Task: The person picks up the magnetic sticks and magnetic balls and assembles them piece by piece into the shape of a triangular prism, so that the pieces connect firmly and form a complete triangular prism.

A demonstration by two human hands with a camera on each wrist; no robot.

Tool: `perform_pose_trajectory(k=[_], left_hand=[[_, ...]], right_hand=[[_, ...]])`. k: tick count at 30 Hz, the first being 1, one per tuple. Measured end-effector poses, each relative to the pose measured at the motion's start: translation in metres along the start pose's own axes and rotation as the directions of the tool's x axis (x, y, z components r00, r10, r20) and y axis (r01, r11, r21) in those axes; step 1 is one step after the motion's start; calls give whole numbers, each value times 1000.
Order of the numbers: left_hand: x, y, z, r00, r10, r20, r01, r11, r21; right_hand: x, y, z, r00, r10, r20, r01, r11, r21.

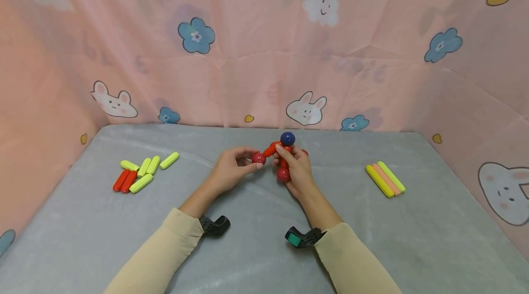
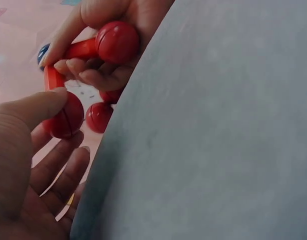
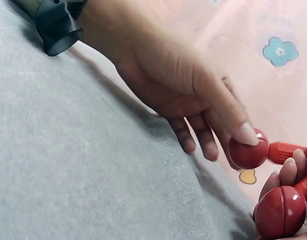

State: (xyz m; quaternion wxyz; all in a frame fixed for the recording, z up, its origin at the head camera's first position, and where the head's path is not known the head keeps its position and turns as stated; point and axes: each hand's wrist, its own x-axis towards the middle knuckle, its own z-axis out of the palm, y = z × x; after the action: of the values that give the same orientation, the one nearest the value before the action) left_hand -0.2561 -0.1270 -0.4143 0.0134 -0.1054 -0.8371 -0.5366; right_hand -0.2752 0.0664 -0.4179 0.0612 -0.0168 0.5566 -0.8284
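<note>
Red is dominating the ball-and-rod assembly (image 1: 284,164), which is sitting between both hands. Left hand (image 1: 227,167) is pinching the red end ball (image 1: 258,158) between thumb and fingers, while the right hand (image 1: 301,170) is gripping around the rods (image 1: 271,149) just by the blue ball (image 1: 288,138). My guess is they're in the middle of seating that end ball on its rod; can't tell from these angles if the joint is fully home. Next move is probably calling for the right hand bracing while the left is pressing straight along the rod, so nothing's twisting loose. Also lying around: lime sticks (image 1: 141,183) and two red sticks (image 1: 125,180) well left of the left hand, plus a three-stick row (image 1: 385,179) well right of the right hand.
</note>
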Motion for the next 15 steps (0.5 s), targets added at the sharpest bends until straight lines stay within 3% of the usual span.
perform_pose_trajectory(k=[15], left_hand=[[-1,4,0,998,-16,-53,5,981,-196]], right_hand=[[0,2,2,997,-79,-19,79,997,10]])
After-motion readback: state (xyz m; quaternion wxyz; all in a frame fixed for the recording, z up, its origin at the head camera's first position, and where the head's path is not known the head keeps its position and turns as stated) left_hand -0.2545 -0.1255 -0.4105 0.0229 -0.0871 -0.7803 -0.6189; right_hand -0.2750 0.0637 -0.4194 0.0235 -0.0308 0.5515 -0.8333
